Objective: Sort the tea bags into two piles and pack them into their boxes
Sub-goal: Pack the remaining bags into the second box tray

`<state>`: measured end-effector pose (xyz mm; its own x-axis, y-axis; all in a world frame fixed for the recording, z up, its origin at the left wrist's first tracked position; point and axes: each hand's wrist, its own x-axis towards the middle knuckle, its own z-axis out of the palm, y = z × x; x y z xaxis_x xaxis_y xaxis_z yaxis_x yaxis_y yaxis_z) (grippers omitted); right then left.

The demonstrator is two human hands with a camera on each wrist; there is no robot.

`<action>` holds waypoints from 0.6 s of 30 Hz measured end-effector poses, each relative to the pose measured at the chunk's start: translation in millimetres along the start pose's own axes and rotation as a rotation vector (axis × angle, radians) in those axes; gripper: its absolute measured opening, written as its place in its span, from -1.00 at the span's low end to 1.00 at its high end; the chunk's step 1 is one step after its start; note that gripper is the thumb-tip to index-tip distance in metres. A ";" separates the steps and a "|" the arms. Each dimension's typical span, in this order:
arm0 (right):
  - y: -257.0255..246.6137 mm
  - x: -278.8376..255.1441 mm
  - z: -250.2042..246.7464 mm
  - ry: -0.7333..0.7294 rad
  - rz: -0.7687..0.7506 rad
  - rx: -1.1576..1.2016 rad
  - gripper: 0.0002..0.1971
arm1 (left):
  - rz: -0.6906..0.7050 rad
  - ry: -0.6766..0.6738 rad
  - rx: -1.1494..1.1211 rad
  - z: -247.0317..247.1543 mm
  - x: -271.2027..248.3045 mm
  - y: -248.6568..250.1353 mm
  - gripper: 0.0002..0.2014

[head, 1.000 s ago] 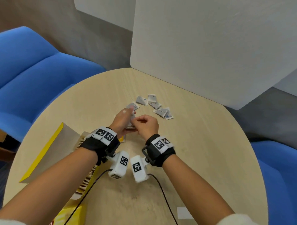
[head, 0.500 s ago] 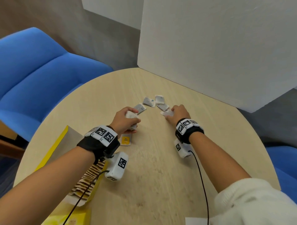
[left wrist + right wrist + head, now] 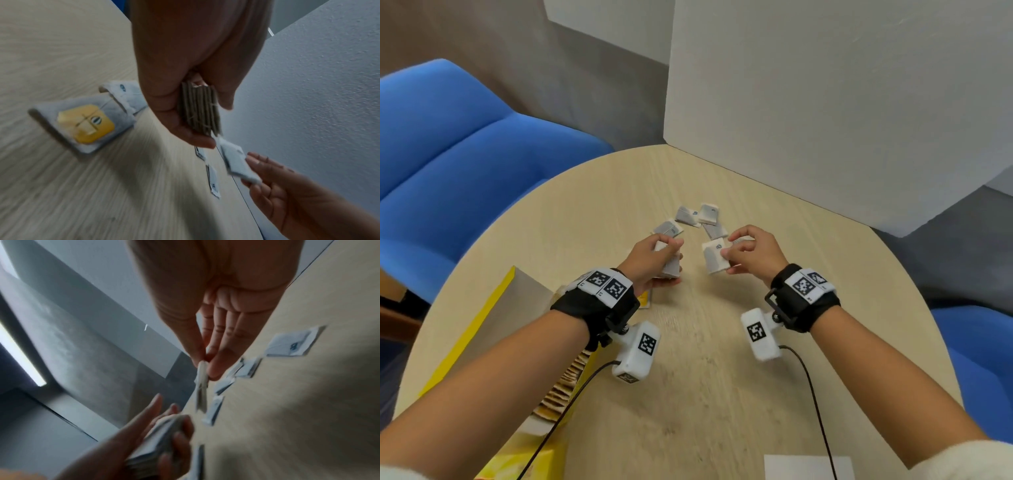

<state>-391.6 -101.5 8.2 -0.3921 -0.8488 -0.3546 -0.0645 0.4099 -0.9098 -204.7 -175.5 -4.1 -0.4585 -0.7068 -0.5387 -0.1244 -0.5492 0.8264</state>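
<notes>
My left hand [image 3: 654,260] grips a stack of white tea bags [image 3: 669,262] above the round wooden table [image 3: 722,394]; the left wrist view shows the stack's edges [image 3: 198,110] between thumb and fingers. My right hand [image 3: 748,251] pinches one white blue-tagged tea bag [image 3: 714,257] just right of the stack, seen again as the pinched bag [image 3: 201,374]. Several more white tea bags [image 3: 698,219] lie beyond both hands. A yellow-tagged tea bag [image 3: 86,123] lies on the table under my left wrist. An open yellow box [image 3: 482,325] holding brown tea bags [image 3: 565,380] stands at the left edge.
A large white panel [image 3: 842,102] stands along the table's far right edge. Blue chairs [image 3: 465,154] flank the table on the left and right. A white card [image 3: 808,467] lies at the near edge. Cables run from both wrist cameras.
My right hand went out to the loose white bags, picked one up and has come back toward my left hand. The left hand kept its stack and lifted slightly.
</notes>
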 end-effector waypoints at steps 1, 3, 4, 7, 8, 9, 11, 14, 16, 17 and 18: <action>-1.7 -5.1 5.2 0.002 -0.001 0.032 -0.81 | -0.026 0.019 -0.023 3.8 -1.5 0.3 -0.80; -3.8 -12.6 18.0 -0.004 0.024 0.131 -0.82 | -0.082 0.029 -0.086 11.2 -5.9 1.7 -0.71; -4.8 -15.6 24.5 -0.016 0.035 0.173 -0.82 | -0.100 0.018 -0.118 14.0 -8.4 2.0 -0.69; -2.1 -19.3 38.7 -0.058 -0.010 0.154 -0.83 | -0.086 -0.074 -0.135 20.7 -10.9 1.0 -0.66; -0.6 -20.4 41.4 -0.061 -0.026 0.118 -0.83 | -0.062 -0.103 -0.105 22.7 -10.8 0.5 -0.67; 0.7 -21.8 43.6 -0.055 -0.037 0.072 -0.84 | -0.036 -0.128 -0.071 24.4 -10.4 -0.7 -0.69; 5.2 -21.8 44.9 -0.039 -0.070 -0.060 -0.84 | -0.002 -0.179 -0.033 28.2 -9.0 -4.4 -0.73; 12.8 -13.8 35.7 -0.015 -0.140 -0.230 -0.84 | 0.009 -0.187 -0.048 30.7 -6.5 -10.7 -0.77; 18.7 1.8 18.6 0.125 -0.111 -0.265 -0.87 | 0.009 -0.147 -0.072 28.3 -2.6 -12.6 -0.78; 23.3 12.6 8.0 0.218 -0.076 -0.287 -0.90 | 0.004 -0.134 -0.078 26.1 -0.7 -13.3 -0.78; 27.2 23.1 -2.7 0.292 -0.035 -0.334 -0.91 | -0.002 -0.125 -0.079 24.1 0.8 -13.7 -0.76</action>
<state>-404.9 -109.0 -24.1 -0.6241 -0.7540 -0.2050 -0.3566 0.5083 -0.7839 -224.6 -157.8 -11.9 -0.5648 -0.6473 -0.5119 -0.0584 -0.5874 0.8072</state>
